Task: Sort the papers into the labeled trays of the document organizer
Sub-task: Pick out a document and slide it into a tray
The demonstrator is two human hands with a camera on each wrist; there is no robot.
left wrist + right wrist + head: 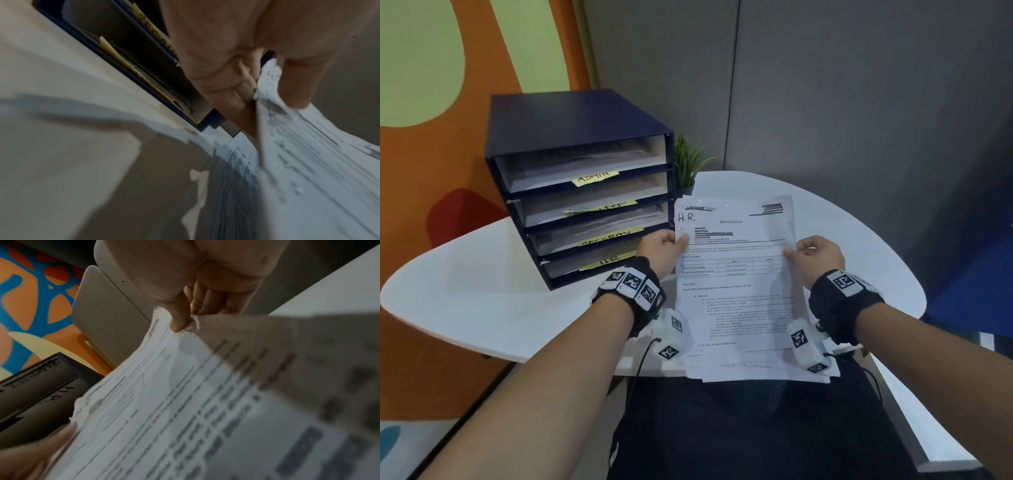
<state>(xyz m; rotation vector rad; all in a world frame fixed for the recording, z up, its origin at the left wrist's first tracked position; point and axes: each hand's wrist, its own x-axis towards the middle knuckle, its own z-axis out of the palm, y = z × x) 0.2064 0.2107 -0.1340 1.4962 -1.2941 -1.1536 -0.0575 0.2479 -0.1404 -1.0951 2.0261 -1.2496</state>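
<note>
A stack of printed papers [736, 294] is held above the table's near edge; its top sheet is a memorandum hand-marked "H.R." at the upper left. My left hand [664, 248] pinches the stack's left edge, thumb on top. On the right edge my right hand [813, 255] pinches it the same way. The left wrist view shows the papers [308, 162] between thumb and fingers [294, 84]; in the right wrist view the papers [185, 402] sit under the thumb [179, 316]. The dark blue organizer [575, 185] stands left of the stack, its trays labelled ADMIN, a part-hidden label, SECURITY and HR [607, 262], each holding sheets.
A white rounded table [482, 294] carries the organizer. A small green potted plant [690, 164] stands behind the organizer's right corner. Grey partition walls rise behind, an orange and green wall at left, and a red chair [458, 216] past the table's left side.
</note>
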